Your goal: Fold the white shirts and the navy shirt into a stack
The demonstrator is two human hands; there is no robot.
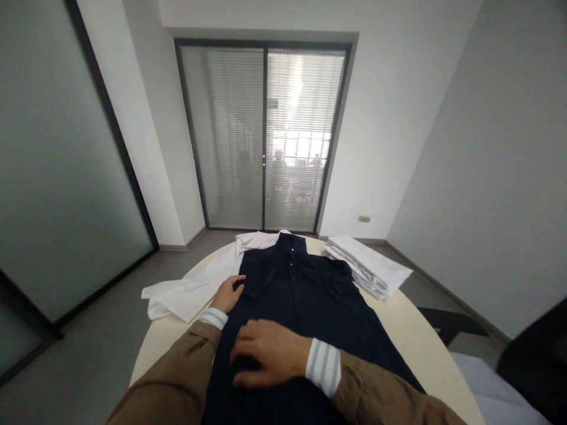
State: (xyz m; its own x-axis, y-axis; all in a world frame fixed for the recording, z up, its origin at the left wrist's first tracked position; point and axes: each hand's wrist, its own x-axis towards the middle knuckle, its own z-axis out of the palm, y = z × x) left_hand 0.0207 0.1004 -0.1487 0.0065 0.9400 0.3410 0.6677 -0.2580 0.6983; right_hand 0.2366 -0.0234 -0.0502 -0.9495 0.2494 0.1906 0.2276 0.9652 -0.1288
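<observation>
A dark navy button-up shirt (305,301) lies spread on the round table, its collar at the far end and its small light buttons facing up. At the shirt's left edge rests my left hand (228,294), thumb and fingers apart, with nothing visible in its grasp. My right hand (271,353) is over the lower left part of the shirt, fingers curved and apart from the thumb, holding nothing. Whether the right fingertips touch the cloth I cannot tell. Left of the navy shirt, and partly under it, lies a white shirt (199,286) with a sleeve hanging over the table edge.
A stack of folded white cloth (370,268) sits at the table's far right edge. The cream table (427,354) has a rounded rim. A black chair (538,354) and white fabric (500,392) are at lower right. Glass doors with blinds (263,136) stand beyond.
</observation>
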